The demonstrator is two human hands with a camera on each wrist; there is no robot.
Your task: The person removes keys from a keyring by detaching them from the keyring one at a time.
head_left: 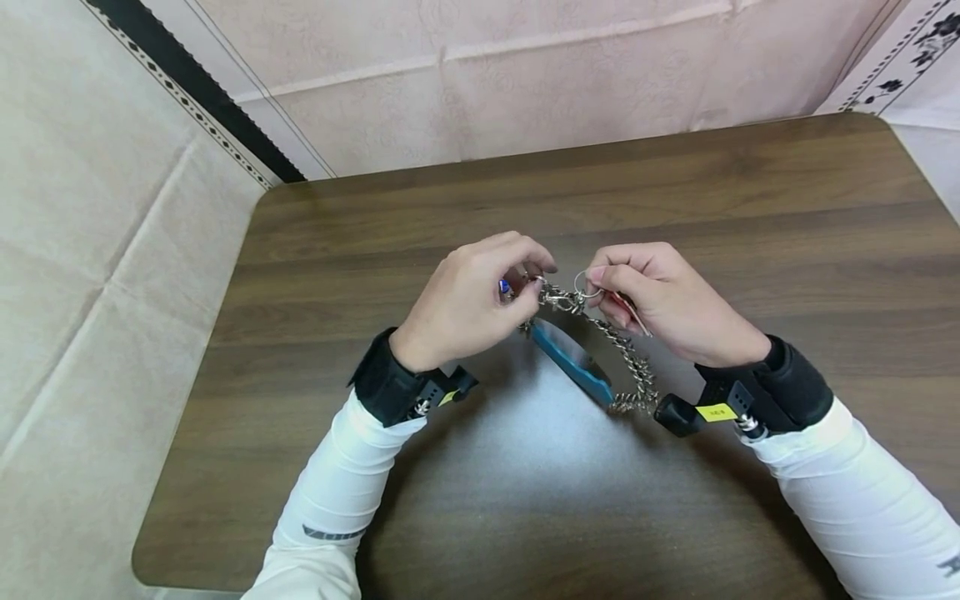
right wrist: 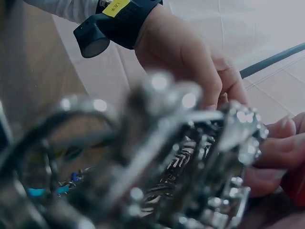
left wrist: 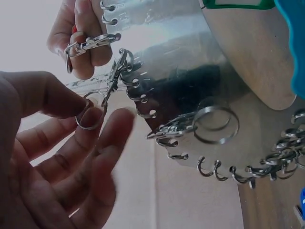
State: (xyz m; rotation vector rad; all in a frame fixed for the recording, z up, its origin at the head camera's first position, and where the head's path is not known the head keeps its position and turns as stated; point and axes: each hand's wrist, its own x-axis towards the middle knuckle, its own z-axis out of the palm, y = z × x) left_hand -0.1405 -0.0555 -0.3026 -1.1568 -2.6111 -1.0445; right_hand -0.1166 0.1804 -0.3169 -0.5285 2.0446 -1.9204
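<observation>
A round stand of shiny metal (left wrist: 176,52) has small loops along its rim, with snap hooks (left wrist: 114,76) and key rings clipped on; in the head view it appears as a chain-like ring of metal hooks (head_left: 637,371). My left hand (head_left: 483,300) is at its far left edge, thumb and finger pinching a key ring (left wrist: 90,109) on one hook. Just to the right, my right hand (head_left: 652,292) pinches a small red item (head_left: 626,307) beside another key ring (head_left: 587,285). Metal parts blur and cover much of the right wrist view, where the red item (right wrist: 294,186) shows partly.
A teal piece (head_left: 570,362) lies inside the ring of hooks. Part of a green-edged item (left wrist: 238,4) shows near the stand. The wooden table (head_left: 337,242) reaches back to a cloth-covered wall (head_left: 525,92).
</observation>
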